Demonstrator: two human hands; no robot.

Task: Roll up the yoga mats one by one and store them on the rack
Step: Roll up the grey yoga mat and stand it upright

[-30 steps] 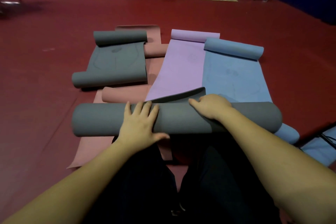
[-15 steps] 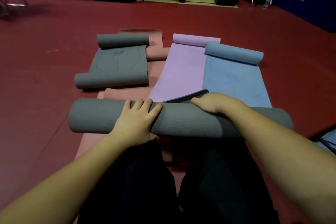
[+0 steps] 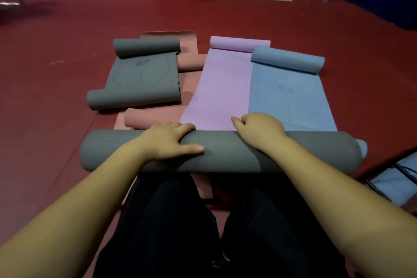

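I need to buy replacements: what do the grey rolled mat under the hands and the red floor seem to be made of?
Grey rolled mat: looks like soft foam or rubber with a matte finish; no shine, a fine ribbed texture, and it holds a thick, springy roll.
Red floor: probably smooth vinyl or rubber sports flooring; uniform colour with a faint sheen, no visible weave or seams. Neither is certain from looks alone.

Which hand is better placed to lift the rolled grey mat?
Left, probably. The left hand wraps over the grey mat near its middle, thumb in front. The right hand only rests curled on its far edge.
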